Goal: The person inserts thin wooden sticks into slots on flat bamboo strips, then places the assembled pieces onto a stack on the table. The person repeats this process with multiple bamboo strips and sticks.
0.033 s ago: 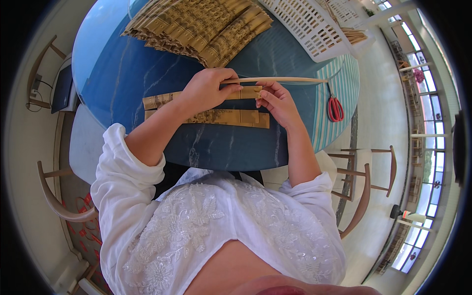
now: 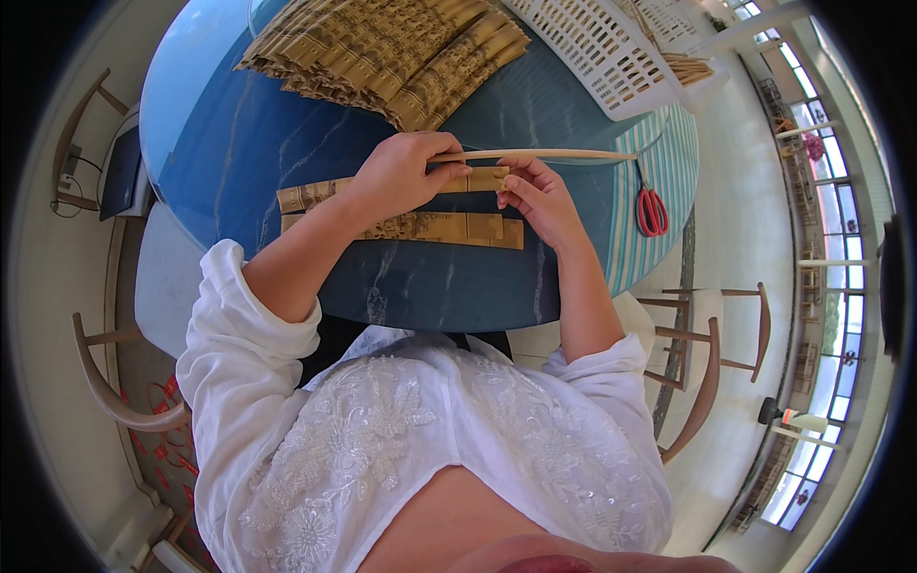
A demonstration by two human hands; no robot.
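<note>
My left hand point(image 2: 406, 174) is closed around one end of a long, thin, pale wooden stick point(image 2: 544, 154), which reaches out to the right over the table. Below the stick, a narrow golden-brown printed paper sleeve point(image 2: 482, 180) runs under my left hand. My right hand point(image 2: 540, 199) pinches that sleeve's right end between thumb and fingers. A second printed sleeve point(image 2: 430, 227), perhaps more than one overlapped, lies flat on the table nearer to me. My left wrist and forearm cover part of both sleeves.
A thick fanned pile of similar sleeves point(image 2: 382, 53) sits at the back of the blue table point(image 2: 430, 286). A white slotted basket point(image 2: 607, 57) with pale sticks point(image 2: 690, 69) stands back right. Red-handled scissors point(image 2: 651, 212) lie on a striped cloth point(image 2: 673, 172). Wooden chairs point(image 2: 702, 382) surround the table.
</note>
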